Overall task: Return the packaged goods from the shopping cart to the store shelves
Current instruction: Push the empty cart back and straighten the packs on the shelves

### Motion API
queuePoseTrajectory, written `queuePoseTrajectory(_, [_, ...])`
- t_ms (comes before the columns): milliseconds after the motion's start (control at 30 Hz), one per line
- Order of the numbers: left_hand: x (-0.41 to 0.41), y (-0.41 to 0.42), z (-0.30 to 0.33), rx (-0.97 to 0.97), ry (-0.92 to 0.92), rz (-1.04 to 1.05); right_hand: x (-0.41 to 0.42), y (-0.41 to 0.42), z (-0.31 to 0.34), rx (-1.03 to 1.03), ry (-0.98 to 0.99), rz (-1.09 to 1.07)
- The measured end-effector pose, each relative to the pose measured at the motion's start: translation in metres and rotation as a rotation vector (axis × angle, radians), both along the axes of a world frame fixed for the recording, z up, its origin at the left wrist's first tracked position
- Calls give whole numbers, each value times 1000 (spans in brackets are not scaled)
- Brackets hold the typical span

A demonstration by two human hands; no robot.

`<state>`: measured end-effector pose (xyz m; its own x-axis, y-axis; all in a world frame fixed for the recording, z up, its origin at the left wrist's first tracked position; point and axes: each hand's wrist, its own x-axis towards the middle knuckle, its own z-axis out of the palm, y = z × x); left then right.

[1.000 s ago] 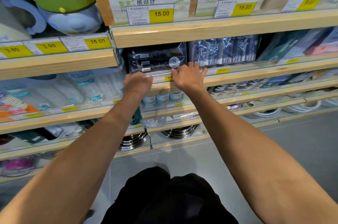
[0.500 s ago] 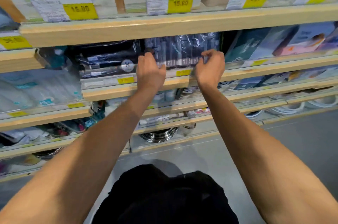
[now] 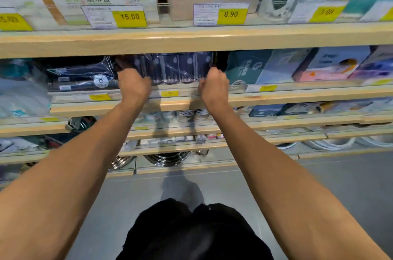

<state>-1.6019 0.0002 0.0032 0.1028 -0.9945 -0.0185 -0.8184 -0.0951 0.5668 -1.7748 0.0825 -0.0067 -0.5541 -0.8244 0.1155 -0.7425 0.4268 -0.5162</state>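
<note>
Gripping dark packages (image 3: 174,68), both hands

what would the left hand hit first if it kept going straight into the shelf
Most likely the dark blue plastic-wrapped packs: the left hand already grips their left end, so pushing on would drive them deeper under the wooden shelf board. Depth behind is unclear.

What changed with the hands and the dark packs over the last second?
Both hands shifted right, off the pack marked 8 to the row of dark packs beside it. Left hand and right hand now curl round that row's two ends. The marked pack stayed on the same shelf; the row has not visibly moved.
</note>
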Motion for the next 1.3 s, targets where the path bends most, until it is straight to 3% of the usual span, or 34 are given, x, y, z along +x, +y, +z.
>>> queuePoseTrajectory(133, [-36, 40, 0, -243, 147, 57, -3, 8, -3, -114, 4, 82])
queuePoseTrajectory(233, [-77, 70, -6, -277, 335, -182, -12, 32, -1, -334, 1, 105])
queuePoseTrajectory(300, [-109, 81, -9, -203, 448, -355, -33, 50, 0, -487, -41, -16])
queuePoseTrajectory(367, [-136, 89, -10, -157, 386, -454, -62, 63, -1, -566, -148, -200])
queuePoseTrajectory(500, [-176, 92, -5, -119, 206, -363, -135, 77, -6, -406, -263, -423])
queuePoseTrajectory(700, [-198, 81, 0, -26, 167, -264, -190, 76, -8, -287, -272, -430])
queuePoseTrajectory(900, [-201, 47, 9, 82, -81, -378, -210, 68, -13, -289, -236, -456])
queuePoseTrajectory(1167, [-196, 44, -3, 9, 75, -371, -205, 69, -22, -375, -283, -510])
queuePoseTrajectory(1300, [-185, 51, -15, -99, 182, -289, -187, 71, -19, -582, -333, -613])
